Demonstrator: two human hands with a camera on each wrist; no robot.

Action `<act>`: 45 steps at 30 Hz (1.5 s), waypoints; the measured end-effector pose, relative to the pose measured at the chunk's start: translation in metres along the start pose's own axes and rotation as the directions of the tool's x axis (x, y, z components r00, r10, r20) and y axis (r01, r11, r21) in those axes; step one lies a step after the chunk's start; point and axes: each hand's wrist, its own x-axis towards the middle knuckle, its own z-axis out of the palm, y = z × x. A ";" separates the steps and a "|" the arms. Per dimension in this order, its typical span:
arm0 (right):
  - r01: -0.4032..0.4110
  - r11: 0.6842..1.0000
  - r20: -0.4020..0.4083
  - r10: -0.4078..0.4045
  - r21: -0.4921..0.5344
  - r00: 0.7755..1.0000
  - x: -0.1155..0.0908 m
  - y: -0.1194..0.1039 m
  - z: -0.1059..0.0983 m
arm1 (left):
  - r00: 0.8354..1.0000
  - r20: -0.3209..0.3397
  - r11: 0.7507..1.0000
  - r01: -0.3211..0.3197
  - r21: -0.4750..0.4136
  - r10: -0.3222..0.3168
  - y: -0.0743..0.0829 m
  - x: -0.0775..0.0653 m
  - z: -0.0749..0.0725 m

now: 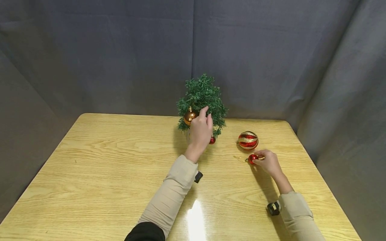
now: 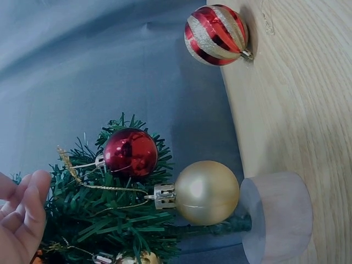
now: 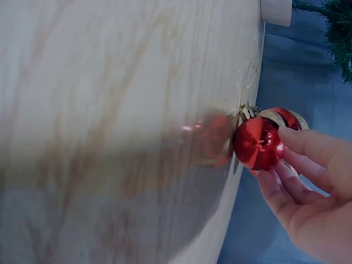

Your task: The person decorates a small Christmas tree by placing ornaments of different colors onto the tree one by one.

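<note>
A small green artificial Christmas tree [image 1: 202, 92] stands at the back of the table. My left hand [image 1: 201, 131] is in front of its branches, fingers loosely bent, with nothing visible in them. Beside that hand in the left wrist view hang a dark red bauble [image 2: 131, 153] and a matte gold bauble [image 2: 207, 192] on gold strings. A shiny copper-gold bauble [image 1: 189, 116] hangs on the tree's left side. My right hand [image 1: 268, 162] pinches a shiny red bauble [image 3: 257, 143] between thumb and fingers, low at the tabletop; its gold string trails leftward.
A larger red-and-gold striped bauble [image 1: 248, 140] lies on the wooden table [image 1: 105, 167], just behind the right hand. The tree's pale round base [image 2: 280, 214] sits on the tabletop. Grey curtains [image 1: 126, 60] hang behind the table and at its sides.
</note>
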 end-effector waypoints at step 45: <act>-0.261 0.673 0.067 0.300 0.692 0.951 -0.005 0.022 0.005 | 1.000 -0.006 1.000 -0.001 0.003 0.001 0.002 0.000 -0.002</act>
